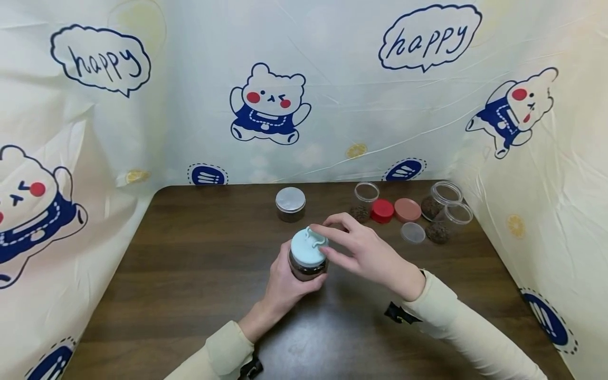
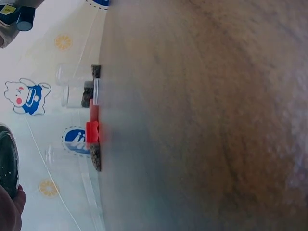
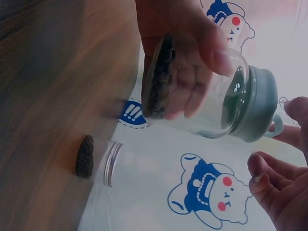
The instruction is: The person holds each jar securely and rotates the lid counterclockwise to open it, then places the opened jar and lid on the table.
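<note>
In the head view, a glass jar (image 1: pixel 307 272) with a pale blue lid (image 1: pixel 304 252) is held up over the middle of the table. My left hand (image 1: pixel 291 279) grips the jar round its side. At the lid's small curved handle, the thumb and a finger of my right hand (image 1: pixel 368 253) lie on either side of it. In the right wrist view the jar (image 3: pixel 216 103) has dark contents at its base, and fingers of the right hand (image 3: pixel 281 178) are by the loop of the lid (image 3: pixel 262 106). The left wrist view catches only part of the jar (image 2: pixel 8 161).
A silver-lidded jar (image 1: pixel 290 203) with dark contents stands behind the hands. At the back right are open clear jars (image 1: pixel 367 192) with dark bits, a red lid (image 1: pixel 382 210), a pink lid (image 1: pixel 407 210) and a clear lid (image 1: pixel 412 233). Printed cloth (image 1: pixel 332 105) borders the brown table (image 1: pixel 190 274).
</note>
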Available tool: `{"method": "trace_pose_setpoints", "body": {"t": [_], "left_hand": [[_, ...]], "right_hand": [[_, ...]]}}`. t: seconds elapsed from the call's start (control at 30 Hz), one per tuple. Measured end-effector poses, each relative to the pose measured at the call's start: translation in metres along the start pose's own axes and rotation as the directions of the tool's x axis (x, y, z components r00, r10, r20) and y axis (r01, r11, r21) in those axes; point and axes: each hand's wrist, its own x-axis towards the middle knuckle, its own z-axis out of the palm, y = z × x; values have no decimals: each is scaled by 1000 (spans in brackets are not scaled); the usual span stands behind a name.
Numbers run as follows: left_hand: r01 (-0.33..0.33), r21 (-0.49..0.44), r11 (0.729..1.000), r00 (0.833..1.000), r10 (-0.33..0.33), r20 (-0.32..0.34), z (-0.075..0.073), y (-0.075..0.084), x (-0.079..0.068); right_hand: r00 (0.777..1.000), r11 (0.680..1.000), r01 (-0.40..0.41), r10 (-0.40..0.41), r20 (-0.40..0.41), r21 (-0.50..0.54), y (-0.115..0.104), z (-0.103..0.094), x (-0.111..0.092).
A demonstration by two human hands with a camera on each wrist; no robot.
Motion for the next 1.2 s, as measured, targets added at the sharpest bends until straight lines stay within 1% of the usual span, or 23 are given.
{"method": "trace_pose_setpoints", "body": {"t": [0.2,0.47,0.6,0.7,0.83,0.93,1.03,1.1,1.2], "left_hand": [[-13,5,1000,1000,13,-17,-2,3,3],[-1,1,1000,1000,1,-18,-3,4,3],[-4,7,1000,1000,4,-12,-3,4,3],[-1,6,1000,1000,1,-8,-2,4,3],[24,-4,1000,1000,-24,-7,-1,5,2],[33,-11,999,999,-34,-9,0,6,2],[24,-9,1000,1000,-25,-7,0,7,1],[13,-3,1000,1000,-13,-3,0,7,0],[5,1,1000,1000,-5,4,0,6,-1]], "right_hand": [[1000,1000,-4,3,7,7,2,1,0],[1000,1000,-15,15,20,7,-2,2,3],[997,999,-44,44,60,-15,-8,2,10],[993,997,-60,65,96,-57,-14,4,17],[989,991,-102,111,101,-92,-19,8,23],[984,987,-145,152,89,-74,-21,10,23],[980,984,-173,177,90,-50,-21,12,22],[979,983,-177,181,95,-42,-20,14,22],[982,986,-161,164,96,-41,-18,15,22]]}}
